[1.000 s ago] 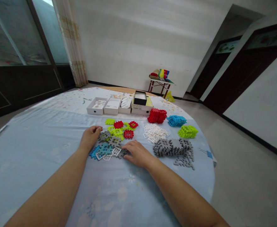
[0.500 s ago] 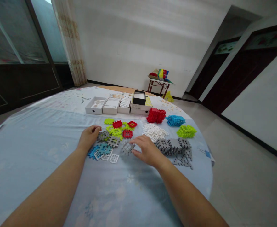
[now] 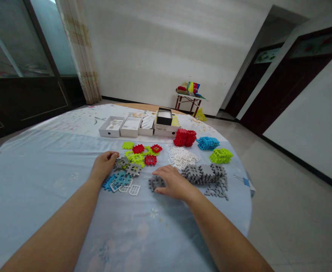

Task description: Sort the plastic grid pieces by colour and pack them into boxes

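My right hand lies on the blue tablecloth, its fingers pinched on a grey interlocking tile that rests flat on the cloth. My left hand rests curled at the left edge of a loose heap of grey, blue and white tiles, its fingertips touching a grey piece. Green and red tiles lie just beyond the heap.
A stack of grey tiles sits right of my right hand, with white tiles, a red pile, a blue pile and a green pile behind. Open white boxes line the far side. The table's edge drops off at the right.
My right hand drew a grey tile out of the heap, lifted it to the right, then set it down on the cloth nearer to me. The left hand stayed put.
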`<state>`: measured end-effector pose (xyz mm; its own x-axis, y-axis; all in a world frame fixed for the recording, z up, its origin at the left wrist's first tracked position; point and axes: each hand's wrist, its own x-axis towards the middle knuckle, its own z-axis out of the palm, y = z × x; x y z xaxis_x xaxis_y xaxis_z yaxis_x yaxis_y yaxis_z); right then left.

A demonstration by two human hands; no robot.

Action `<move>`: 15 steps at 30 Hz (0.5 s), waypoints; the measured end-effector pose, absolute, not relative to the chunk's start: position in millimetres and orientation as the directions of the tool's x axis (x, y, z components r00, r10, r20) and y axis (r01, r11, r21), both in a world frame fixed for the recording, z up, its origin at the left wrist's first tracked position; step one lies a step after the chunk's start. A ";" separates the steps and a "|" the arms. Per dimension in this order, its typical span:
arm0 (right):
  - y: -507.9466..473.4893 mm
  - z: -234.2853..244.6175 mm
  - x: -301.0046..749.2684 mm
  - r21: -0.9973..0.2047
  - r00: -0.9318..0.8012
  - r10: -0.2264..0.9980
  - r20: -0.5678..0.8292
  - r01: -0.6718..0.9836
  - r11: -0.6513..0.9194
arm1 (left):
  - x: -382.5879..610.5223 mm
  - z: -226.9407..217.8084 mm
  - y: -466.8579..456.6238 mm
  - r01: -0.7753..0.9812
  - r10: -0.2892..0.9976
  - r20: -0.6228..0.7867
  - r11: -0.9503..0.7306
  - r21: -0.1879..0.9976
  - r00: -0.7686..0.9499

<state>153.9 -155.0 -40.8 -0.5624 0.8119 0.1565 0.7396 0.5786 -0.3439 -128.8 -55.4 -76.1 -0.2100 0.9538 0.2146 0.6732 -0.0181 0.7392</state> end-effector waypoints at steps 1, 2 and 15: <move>-154.1 -43.4 152.7 -0.345 -0.579 0.804 0.137 0.732 0.587 | -128.4 -75.4 -55.7 0.672 0.955 0.212 -0.018 0.740 -0.208; -153.5 -45.5 151.7 -0.346 -0.590 0.800 0.114 0.731 0.588 | -128.3 -75.0 -55.7 0.672 0.956 0.209 -0.016 0.740 -0.208; -168.6 7.9 240.8 -0.335 -0.348 0.879 0.326 0.827 0.452 | -133.1 -75.9 -53.5 0.738 0.971 0.166 0.016 0.674 -0.173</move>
